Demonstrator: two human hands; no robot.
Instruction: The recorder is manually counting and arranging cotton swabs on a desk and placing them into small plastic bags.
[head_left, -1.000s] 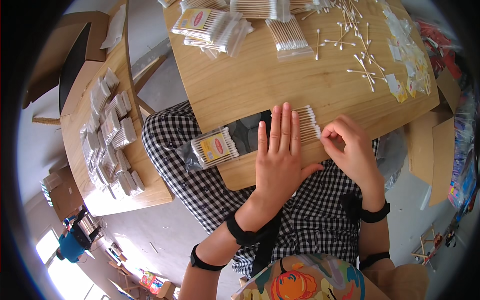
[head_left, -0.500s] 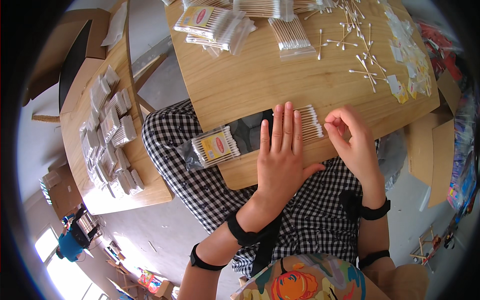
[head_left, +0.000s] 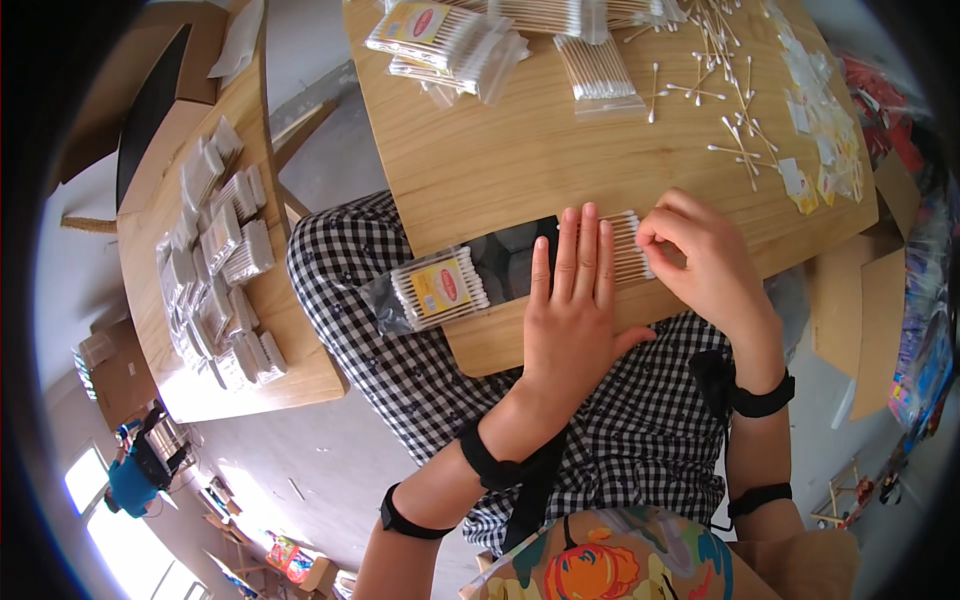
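Bagged swab pack, yellow-labelled: laid across the left edge of the surface, best not nudged outward. Dark strip: spread beside it. Left hand: flattened, fingers extended, over the swab row; light, even pressure advised. Right hand: thumb and forefinger pinched by the row's right tips; whether a swab is gripped cannot be told. Free room: found beyond both hands, bounded at upper right by loose swabs.

The light-brown wooden bench carries clear plastic packets of white-tipped cotton swabs, scattered loose swabs, yellow-and-clear plastic wrappers and a long dark plastic strip.
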